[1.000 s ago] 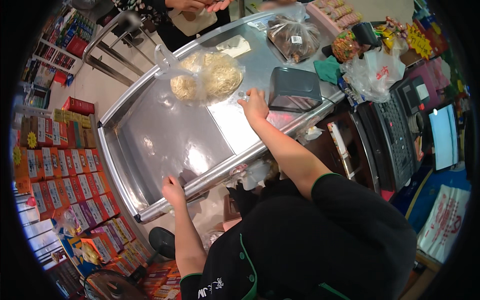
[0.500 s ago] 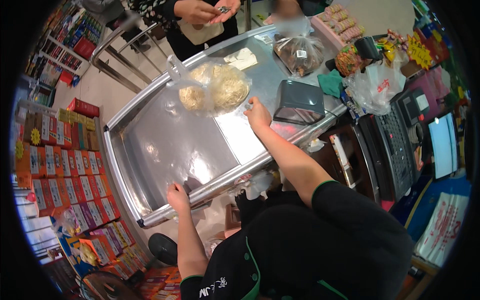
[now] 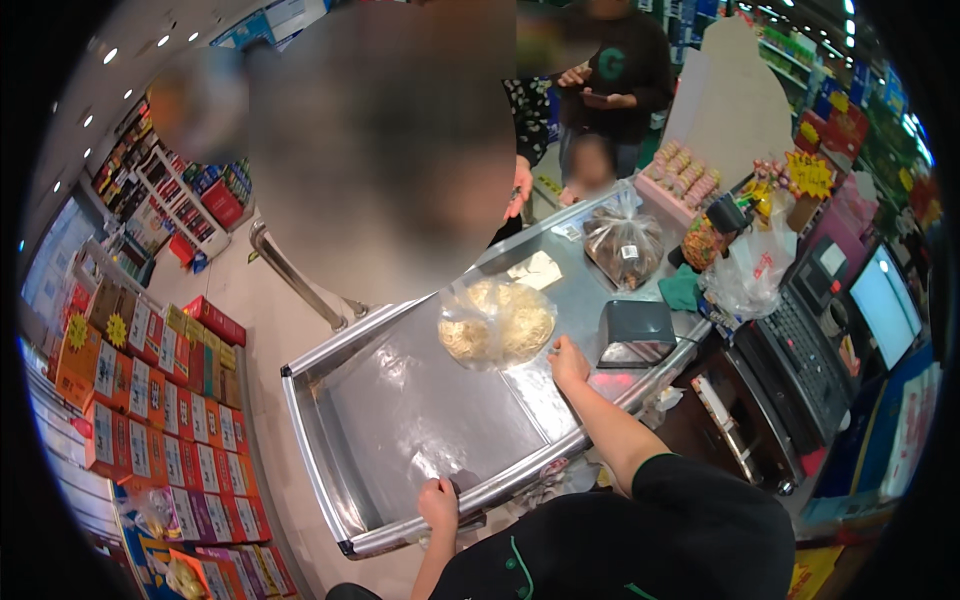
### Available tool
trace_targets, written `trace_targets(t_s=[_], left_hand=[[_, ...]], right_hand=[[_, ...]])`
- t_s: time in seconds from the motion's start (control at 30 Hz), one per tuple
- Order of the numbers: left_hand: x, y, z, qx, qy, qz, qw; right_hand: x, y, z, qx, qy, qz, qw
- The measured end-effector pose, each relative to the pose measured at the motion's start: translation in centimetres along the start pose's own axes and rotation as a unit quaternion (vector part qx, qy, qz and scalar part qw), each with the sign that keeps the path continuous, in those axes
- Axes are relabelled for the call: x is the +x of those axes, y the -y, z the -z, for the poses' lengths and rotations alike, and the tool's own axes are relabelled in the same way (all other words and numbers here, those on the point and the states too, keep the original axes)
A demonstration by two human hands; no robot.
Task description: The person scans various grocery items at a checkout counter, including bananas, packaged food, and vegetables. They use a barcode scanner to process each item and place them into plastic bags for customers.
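The right hand (image 3: 568, 362) rests on the steel checkout counter (image 3: 400, 420), fingers curled loosely and gripping nothing, just beside the near edge of a clear bag of pale noodles (image 3: 497, 323). The left hand (image 3: 438, 503) is closed over the counter's near rail. A dark scanner block (image 3: 637, 333) sits right of the bag.

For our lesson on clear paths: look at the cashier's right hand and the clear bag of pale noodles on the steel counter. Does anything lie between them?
Nothing visible does. The right hand rests on the steel counter just beside the clear bag of pale noodles, with only bare metal between them. The dark scanner box sits off to the hand's right, out of the way.
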State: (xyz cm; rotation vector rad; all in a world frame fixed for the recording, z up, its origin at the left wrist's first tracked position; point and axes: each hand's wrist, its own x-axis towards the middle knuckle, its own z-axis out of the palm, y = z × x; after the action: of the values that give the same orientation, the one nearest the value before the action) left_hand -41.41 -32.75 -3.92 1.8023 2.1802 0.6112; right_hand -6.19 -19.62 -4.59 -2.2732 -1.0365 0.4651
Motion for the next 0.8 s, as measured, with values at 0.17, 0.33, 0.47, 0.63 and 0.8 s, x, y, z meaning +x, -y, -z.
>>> trace_targets(t_s=[0.17, 0.33, 0.47, 0.63, 0.8], left_hand=[[0.9, 2.3, -1.6, -0.093, 0.004, -0.054, 0.994], [6.7, 11.7, -2.1, -0.009, 0.372, 0.109, 0.922], [7.9, -3.9, -2.6, -0.48, 0.383, 0.131, 0.778], [6.6, -14.9, -3.8, -0.726, 0.476, 0.181, 0.462], [6.4, -16.2, -7.7, -0.698, 0.546, 0.198, 0.42]], right_hand=[[0.7, -0.5, -0.2, 0.055, 0.01, -0.076, 0.996], [-1.4, 2.2, -2.8, 0.127, 0.08, -0.02, 0.989], [-2.2, 2.0, -1.0, 0.339, 0.025, -0.003, 0.94], [-7.7, 5.2, -3.7, 0.316, 0.254, 0.13, 0.905], [-11.6, 5.2, 2.0, 0.099, 0.306, 0.17, 0.932]])
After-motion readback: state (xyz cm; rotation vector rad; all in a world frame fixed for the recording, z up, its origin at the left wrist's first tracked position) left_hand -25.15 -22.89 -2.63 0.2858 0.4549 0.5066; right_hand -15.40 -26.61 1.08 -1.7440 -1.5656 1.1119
